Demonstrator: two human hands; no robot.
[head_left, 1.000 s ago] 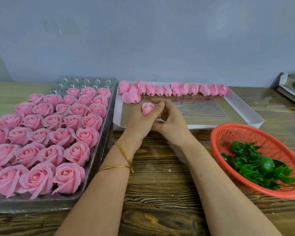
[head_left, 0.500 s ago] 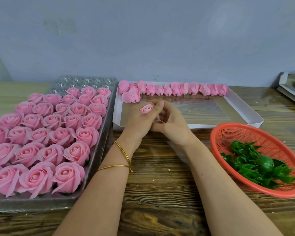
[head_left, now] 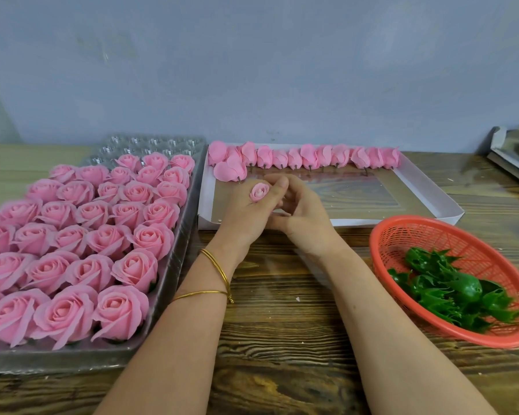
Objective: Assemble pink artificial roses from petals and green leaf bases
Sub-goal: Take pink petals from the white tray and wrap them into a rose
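My left hand (head_left: 246,211) grips a small pink rosebud (head_left: 259,191), its spiral top showing between thumb and fingers. My right hand (head_left: 303,211) is cupped against the left one, fingers curled at the bud's underside; what they touch is hidden. Both hands hover over the front left corner of a white cardboard tray (head_left: 432,205). A row of pink petal bundles (head_left: 309,157) with short stems lies along the tray's back edge. Green leaf bases (head_left: 450,292) lie in a red plastic basket (head_left: 402,235) at the right.
A clear plastic tray (head_left: 180,235) on the left holds several rows of finished pink roses (head_left: 102,235), with bare cells at its back. The wooden table (head_left: 282,324) runs to a blue-grey wall. A grey tray (head_left: 513,157) sits at the far right.
The hands have stayed almost in place over the tray corner. The bud has turned slightly in my left hand and my right fingers have shifted around it.
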